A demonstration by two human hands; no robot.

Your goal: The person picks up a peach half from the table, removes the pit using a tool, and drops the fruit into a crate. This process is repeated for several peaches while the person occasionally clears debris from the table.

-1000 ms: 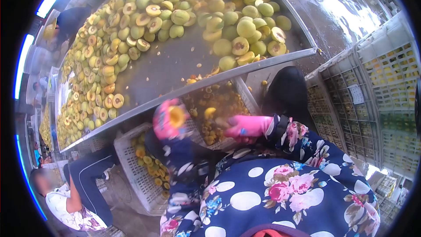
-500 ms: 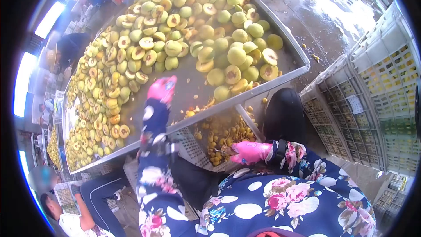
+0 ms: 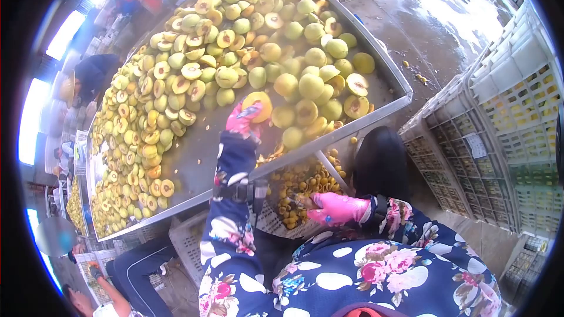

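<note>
My left hand (image 3: 244,118), in a pink glove, reaches over the metal table's rim (image 3: 329,141) and grips a yellow peach half (image 3: 258,104) lifted from the heap. A big pile of halved and whole peaches (image 3: 235,53) covers the table. My right hand (image 3: 336,208), also pink-gloved, stays low in front of my flowered apron, closed on a small tool whose dark tip (image 3: 298,201) points left. It hovers over a white crate of peach pits and scraps (image 3: 302,185) under the table edge.
Stacked white plastic crates (image 3: 505,135) with fruit stand to the right. A dark boot or bucket (image 3: 382,164) stands beside the pit crate. The floor (image 3: 435,17) is wet. Another person (image 3: 111,282) sits at lower left; others work at far left.
My left hand has travelled from below the table edge up onto the table and taken a peach half. My right hand has barely shifted. The view tilted slightly.
</note>
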